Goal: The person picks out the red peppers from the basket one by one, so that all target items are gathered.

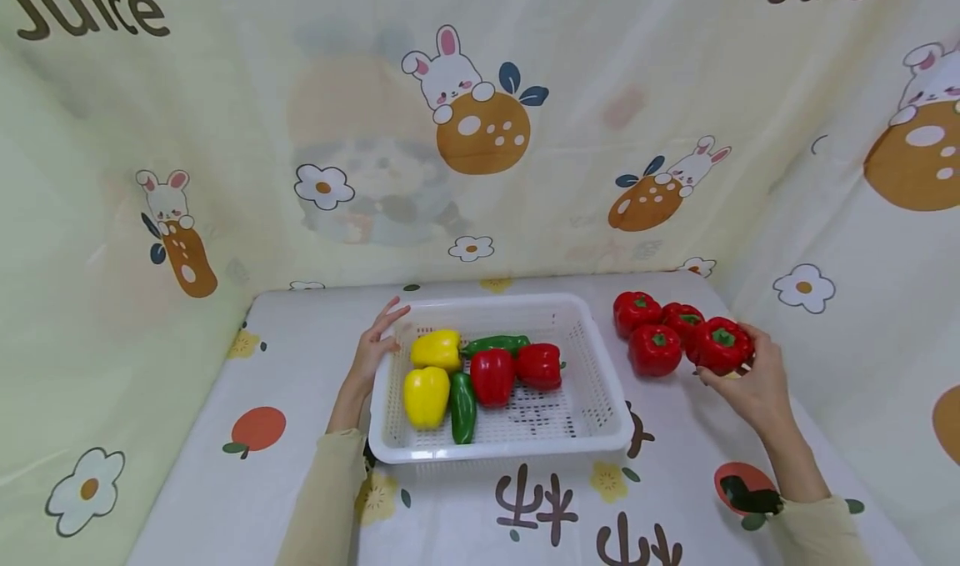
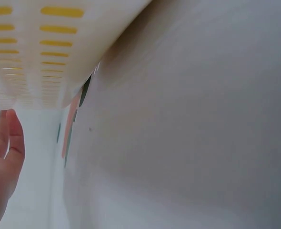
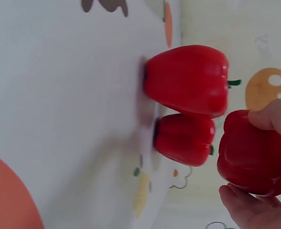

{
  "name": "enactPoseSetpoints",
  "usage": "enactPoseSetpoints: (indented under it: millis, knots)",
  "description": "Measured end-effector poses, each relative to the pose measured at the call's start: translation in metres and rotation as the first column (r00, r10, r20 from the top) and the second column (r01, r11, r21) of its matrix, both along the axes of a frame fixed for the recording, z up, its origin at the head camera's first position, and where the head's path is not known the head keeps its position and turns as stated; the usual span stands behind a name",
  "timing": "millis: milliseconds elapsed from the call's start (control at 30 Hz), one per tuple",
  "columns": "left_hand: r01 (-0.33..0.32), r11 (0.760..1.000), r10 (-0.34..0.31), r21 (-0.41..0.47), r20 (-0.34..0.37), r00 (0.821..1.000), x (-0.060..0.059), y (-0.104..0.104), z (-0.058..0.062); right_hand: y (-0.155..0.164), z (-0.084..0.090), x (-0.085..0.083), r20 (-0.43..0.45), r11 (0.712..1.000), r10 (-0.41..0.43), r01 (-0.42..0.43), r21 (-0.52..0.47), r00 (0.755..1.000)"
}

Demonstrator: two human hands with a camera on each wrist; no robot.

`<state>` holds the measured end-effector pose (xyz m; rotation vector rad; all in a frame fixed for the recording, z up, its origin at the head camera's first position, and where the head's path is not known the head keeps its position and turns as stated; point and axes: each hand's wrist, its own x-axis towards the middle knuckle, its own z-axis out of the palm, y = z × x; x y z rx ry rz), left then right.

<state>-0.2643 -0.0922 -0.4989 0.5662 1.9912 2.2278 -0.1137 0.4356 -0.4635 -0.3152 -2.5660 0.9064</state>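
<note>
Bunny and flower pictures cover the cloth on the table (image 1: 225,499) and the walls behind it. From the head view, the right hand (image 1: 753,378) wraps its fingers round a red pepper (image 1: 722,343), raised a little beside three more red peppers (image 1: 654,328). I think the pepper is being picked up, and next it must travel over to the white basket (image 1: 600,416). The left hand (image 1: 371,349) rests with straight fingers on the basket's left rim. Yellow, green and red peppers already fill the basket's left half; the right half is free.

The left wrist view shows the basket wall (image 2: 59,52) up close, with the left palm (image 2: 5,162) open beside it.

The right wrist view shows fingers (image 3: 274,119) and palm hugging the pepper (image 3: 250,152), just clear of two neighbours (image 3: 185,109).
</note>
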Motion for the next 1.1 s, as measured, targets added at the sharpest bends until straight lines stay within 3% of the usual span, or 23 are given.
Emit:
enactPoseSetpoints:
  millis: [400,633,933,1100]
  knots:
    - [0.006,0.999,-0.007,-0.036,-0.026,1.0,0.0,-0.001,-0.002,0.001,-0.029,-0.01,0.069,0.992,-0.107,0.111,-0.064,0.992]
    - [0.006,1.0,-0.006,-0.025,0.004,1.0,0.003,-0.005,-0.004,-0.002,-0.045,-0.013,0.124,0.99,-0.111,0.121,-0.074,0.986]
    - [-0.002,1.0,0.002,-0.015,0.007,1.0,0.004,-0.005,-0.003,-0.002,-0.053,-0.014,0.142,0.989,-0.109,0.122,-0.082,0.984]
    - [-0.008,1.0,0.008,-0.023,-0.017,1.0,-0.009,-0.006,-0.021,-0.002,-0.057,-0.015,0.165,0.988,-0.125,0.137,-0.066,0.978]
